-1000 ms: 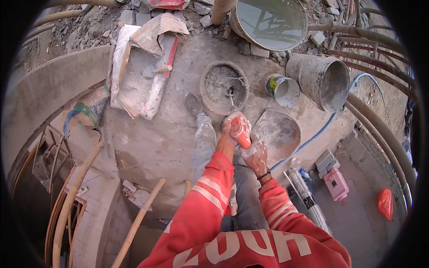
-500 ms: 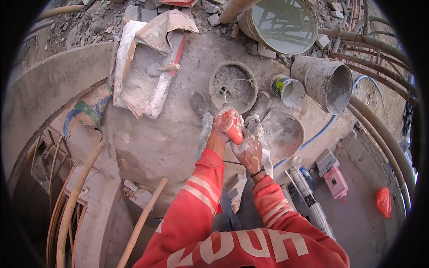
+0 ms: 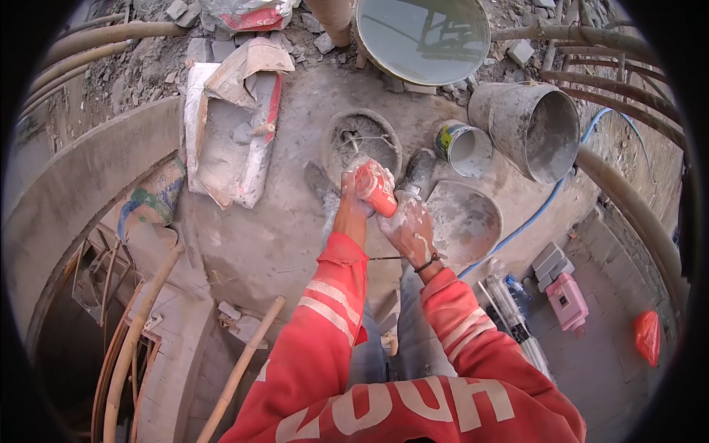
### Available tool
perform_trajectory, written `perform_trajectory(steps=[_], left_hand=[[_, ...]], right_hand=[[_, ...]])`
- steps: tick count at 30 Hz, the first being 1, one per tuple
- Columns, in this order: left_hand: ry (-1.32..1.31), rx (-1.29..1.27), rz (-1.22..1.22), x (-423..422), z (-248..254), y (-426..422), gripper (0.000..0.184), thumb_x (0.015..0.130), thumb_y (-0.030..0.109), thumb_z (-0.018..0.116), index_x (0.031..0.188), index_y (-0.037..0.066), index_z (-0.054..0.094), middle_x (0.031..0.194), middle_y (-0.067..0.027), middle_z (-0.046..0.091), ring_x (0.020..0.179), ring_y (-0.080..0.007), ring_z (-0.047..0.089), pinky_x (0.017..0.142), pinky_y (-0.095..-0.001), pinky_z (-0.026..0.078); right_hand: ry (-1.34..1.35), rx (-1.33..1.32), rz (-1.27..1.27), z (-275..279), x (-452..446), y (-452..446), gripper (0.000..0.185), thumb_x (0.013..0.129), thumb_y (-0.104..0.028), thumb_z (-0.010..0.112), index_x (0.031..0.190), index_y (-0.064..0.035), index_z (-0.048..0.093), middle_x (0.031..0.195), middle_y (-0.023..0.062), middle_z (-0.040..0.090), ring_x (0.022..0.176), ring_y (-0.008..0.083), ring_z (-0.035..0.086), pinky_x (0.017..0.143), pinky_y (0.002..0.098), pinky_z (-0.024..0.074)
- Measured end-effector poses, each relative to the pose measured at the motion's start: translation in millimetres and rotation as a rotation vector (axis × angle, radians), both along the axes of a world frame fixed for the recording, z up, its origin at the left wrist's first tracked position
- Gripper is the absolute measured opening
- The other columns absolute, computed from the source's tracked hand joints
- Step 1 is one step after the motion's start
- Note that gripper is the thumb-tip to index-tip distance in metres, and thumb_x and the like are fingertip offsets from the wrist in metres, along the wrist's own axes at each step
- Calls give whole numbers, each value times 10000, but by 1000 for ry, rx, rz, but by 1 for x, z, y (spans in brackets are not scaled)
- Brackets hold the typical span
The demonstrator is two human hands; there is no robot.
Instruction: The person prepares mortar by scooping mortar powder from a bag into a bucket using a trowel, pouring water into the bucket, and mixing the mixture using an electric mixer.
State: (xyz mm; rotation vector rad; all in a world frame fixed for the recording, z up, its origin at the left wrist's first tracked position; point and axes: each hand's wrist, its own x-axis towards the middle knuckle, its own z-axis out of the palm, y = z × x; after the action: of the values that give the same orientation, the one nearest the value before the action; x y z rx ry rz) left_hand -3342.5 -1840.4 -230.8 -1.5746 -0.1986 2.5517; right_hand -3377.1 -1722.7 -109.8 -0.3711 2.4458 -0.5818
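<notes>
A red power mixer [image 3: 376,187], smeared with grey mortar, is between my hands. My left hand [image 3: 354,193] is wrapped round its front part, and my right hand [image 3: 408,224] grips its rear end. Its shaft reaches down into a round mortar bucket [image 3: 399,151] of wet grey mix; the tip is hidden in the mix. Both hands are coated with grey paste. My shoes stand on either side of the bucket. Just right of my right hand lies a shallow basin [image 3: 461,221] with grey residue.
An opened cement bag [image 3: 258,159] lies left of the bucket. To the right are a small paint pail [image 3: 470,151] and a large tipped bucket [image 3: 550,133]; a water tub [image 3: 425,37] stands behind. A blue hose [image 3: 526,224], a pink case [image 3: 568,301] and bamboo poles [image 3: 244,365] surround the spot.
The mixer and both hands have shifted within the bucket area, with the shaft now at the bucket's left part. The camera view has also moved. Both hands keep their hold.
</notes>
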Motion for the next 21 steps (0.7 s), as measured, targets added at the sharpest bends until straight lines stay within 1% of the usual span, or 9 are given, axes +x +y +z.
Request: perform_trajectory(steps=[6, 9, 10, 12, 15, 17, 19, 20, 21], left_hand=[[-47, -11, -93, -30, -9, 22, 351, 872, 346, 448, 795, 34, 589, 754, -173, 605, 671, -343, 598, 600, -455, 528], [108, 95, -141, -34, 5, 36, 348, 862, 360, 458, 776, 49, 588, 738, -160, 597, 656, -326, 590, 578, -437, 518], [-4, 12, -178, -36, 12, 47, 312, 847, 335, 484, 675, 81, 538, 631, -121, 563, 555, -287, 558, 512, -414, 489], [-34, 38, -194, -33, 19, 56, 310, 847, 339, 490, 680, 83, 540, 624, -122, 563, 536, -290, 556, 499, -420, 487], [-133, 73, -195, -20, 27, 65, 311, 846, 351, 504, 683, 89, 539, 616, -128, 564, 505, -294, 556, 478, -432, 488], [-121, 50, -257, -11, 30, 66, 312, 849, 355, 506, 685, 91, 541, 614, -126, 565, 504, -291, 559, 480, -433, 492], [-10, 77, -275, 6, 15, 61, 314, 856, 366, 507, 747, 81, 580, 687, -115, 591, 600, -282, 580, 563, -420, 509], [42, 91, -281, 9, 20, 55, 320, 859, 371, 507, 778, 75, 599, 723, -109, 604, 648, -277, 590, 605, -413, 517], [5, 78, -266, 11, 24, 51, 315, 855, 366, 511, 750, 77, 581, 692, -114, 594, 607, -282, 583, 567, -417, 510]], right_hand=[[-48, 10, -36, -6, -14, 24, 299, 708, -228, 662, 922, -25, 615, 764, 176, 626, 725, 371, 609, 633, 453, 490], [-206, 21, -202, 5, -16, 32, 326, 716, -220, 656, 960, -11, 606, 818, 195, 625, 782, 385, 605, 689, 456, 489], [-133, -5, -188, 2, -10, 38, 346, 719, -242, 659, 967, -5, 612, 791, 213, 625, 754, 398, 605, 674, 463, 489], [18, -59, -156, -12, 9, 55, 389, 726, -287, 666, 980, 5, 624, 736, 250, 626, 699, 424, 605, 643, 479, 488], [-7, 2, -180, -18, 35, 68, 430, 723, -295, 669, 1020, 12, 619, 763, 247, 635, 720, 418, 612, 670, 476, 485], [-61, 37, -212, -12, 45, 68, 493, 722, -269, 673, 1111, 18, 577, 866, 243, 642, 803, 411, 615, 734, 463, 486], [-169, 21, -280, -3, 49, 59, 529, 721, -253, 676, 1159, 16, 552, 913, 241, 640, 844, 408, 613, 761, 455, 487], [-147, 22, -279, 0, 49, 53, 504, 717, -261, 680, 1131, 5, 571, 914, 238, 642, 846, 408, 611, 763, 463, 481], [-130, 25, -278, 3, 50, 47, 479, 713, -269, 684, 1103, -6, 590, 915, 236, 643, 849, 409, 608, 764, 470, 475]])
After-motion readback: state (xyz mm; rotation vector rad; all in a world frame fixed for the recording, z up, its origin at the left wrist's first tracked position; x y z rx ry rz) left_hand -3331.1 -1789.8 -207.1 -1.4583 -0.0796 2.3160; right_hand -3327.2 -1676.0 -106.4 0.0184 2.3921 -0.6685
